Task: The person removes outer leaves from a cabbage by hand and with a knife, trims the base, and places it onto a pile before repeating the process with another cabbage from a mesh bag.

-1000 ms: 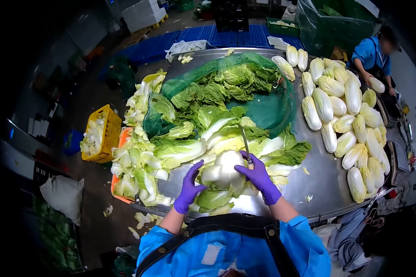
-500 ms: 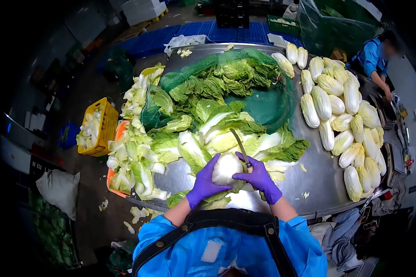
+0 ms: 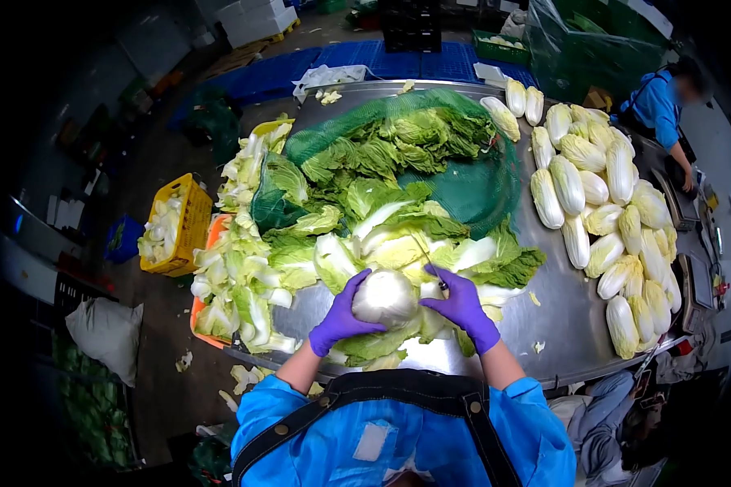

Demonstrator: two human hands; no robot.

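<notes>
My left hand (image 3: 343, 318), in a purple glove, grips the left side of a cabbage head (image 3: 385, 299) whose pale base faces up. My right hand (image 3: 460, 308), also gloved, is closed round the dark handle of a knife (image 3: 429, 261), its thin blade pointing up and away; the thumb reaches toward the cabbage's right side. Loose cabbage leaves (image 3: 333, 261) lie beyond and beneath the hands. Behind them a green mesh bag (image 3: 455, 191) holds more green leaves.
Trimmed cabbages (image 3: 566, 185) are piled on the right of the metal table (image 3: 544, 304). Leaves heap over an orange-rimmed container (image 3: 196, 307) at the left. A yellow crate (image 3: 188, 231) stands on the floor. A co-worker (image 3: 656, 105) is at the far right.
My left hand and the cabbage have moved left, and the cabbage base now faces more toward the camera. My right hand has shifted slightly right, and the knife blade tilts further left.
</notes>
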